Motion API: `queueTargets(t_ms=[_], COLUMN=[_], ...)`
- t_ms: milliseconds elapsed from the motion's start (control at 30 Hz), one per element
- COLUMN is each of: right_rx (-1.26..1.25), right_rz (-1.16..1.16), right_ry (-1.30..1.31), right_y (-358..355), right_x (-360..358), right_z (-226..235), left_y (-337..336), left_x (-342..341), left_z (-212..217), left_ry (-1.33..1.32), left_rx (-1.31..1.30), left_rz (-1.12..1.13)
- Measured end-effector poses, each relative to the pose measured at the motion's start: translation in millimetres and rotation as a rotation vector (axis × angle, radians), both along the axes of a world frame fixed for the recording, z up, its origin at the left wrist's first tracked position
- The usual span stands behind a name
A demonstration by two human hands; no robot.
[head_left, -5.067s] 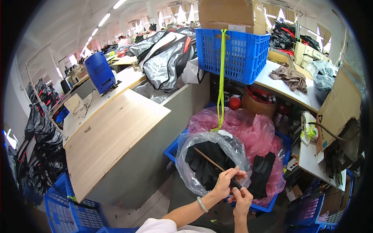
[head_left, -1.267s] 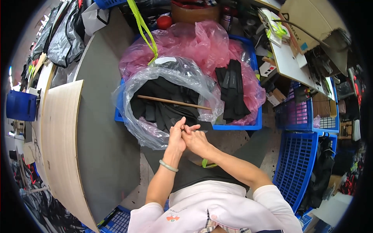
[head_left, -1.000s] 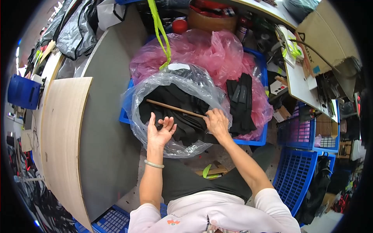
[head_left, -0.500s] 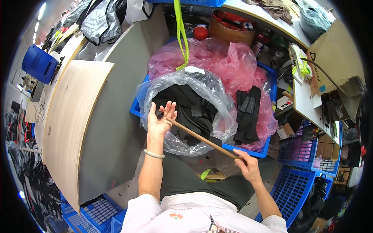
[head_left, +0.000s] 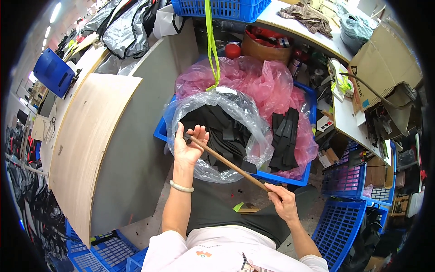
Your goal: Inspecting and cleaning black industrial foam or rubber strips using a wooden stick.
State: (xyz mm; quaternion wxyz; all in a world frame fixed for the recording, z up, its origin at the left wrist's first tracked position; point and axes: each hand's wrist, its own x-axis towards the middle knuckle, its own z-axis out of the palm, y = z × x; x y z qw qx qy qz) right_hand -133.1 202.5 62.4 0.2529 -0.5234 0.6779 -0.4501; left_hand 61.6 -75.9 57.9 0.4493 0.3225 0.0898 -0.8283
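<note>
In my right hand (head_left: 282, 199) the fingers are closed round the lower end of a thin wooden stick (head_left: 226, 162). The stick slants up to the left, and its far tip reaches into my left hand (head_left: 188, 145). That hand is palm up, its fingers curled round a small black piece (head_left: 186, 136) at the stick's tip, partly hidden. Just beyond it a clear plastic bag (head_left: 217, 176) stands with its mouth wide, holding black fabric strips (head_left: 210, 119). More black strips (head_left: 284, 139) lie on pink plastic to the right.
A blue crate (head_left: 297, 181) carries the bag and the pink plastic sheeting (head_left: 276, 84). A bright yellow-green strap (head_left: 211, 45) hangs down over it. A grey-sided board (head_left: 131, 149) rises on the left. Blue baskets (head_left: 337, 226) stand at the lower right, beside a cluttered white table (head_left: 362, 131).
The stick's tip has moved up and left, deeper into my left hand at the black piece. My right hand has shifted slightly left and down. The whole view has tilted a little.
</note>
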Motion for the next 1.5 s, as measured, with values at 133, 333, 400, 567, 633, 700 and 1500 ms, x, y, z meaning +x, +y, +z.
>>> queueTargets(t_ms=[133, 333, 400, 567, 633, 700, 1500], right_rx=[0.045, 0.032, 0.088, 0.41, 0.414, 0.361, 0.122], right_rz=[0.01, -0.056, -0.061, 0.02, -0.026, -0.095, 0.037], right_ry=[0.045, -0.095, -0.301, -1.325, -1.306, -1.139, -0.595], right_y=[0, -10, -18, -24, -16, -4, -45], right_x=[4, 29, 50, 77, 68, 64, 44], right_z=[9, 21, 14, 15, 25, 30, 51], left_y=[-3, 14, 23, 12, 14, 3, 8], left_x=[7, -13, -20, -12, -10, -1, 7], left_z=[1, 0, -4, 24, 38, 44, 77], left_ry=[0.038, -0.211, -0.23, -0.241, -0.242, -0.215, -0.069], left_rx=[-0.041, -0.481, -0.637, -0.78, -0.777, -0.79, -0.752], left_rz=[0.016, -0.087, -0.01, -0.047, -0.107, 0.012, -0.247])
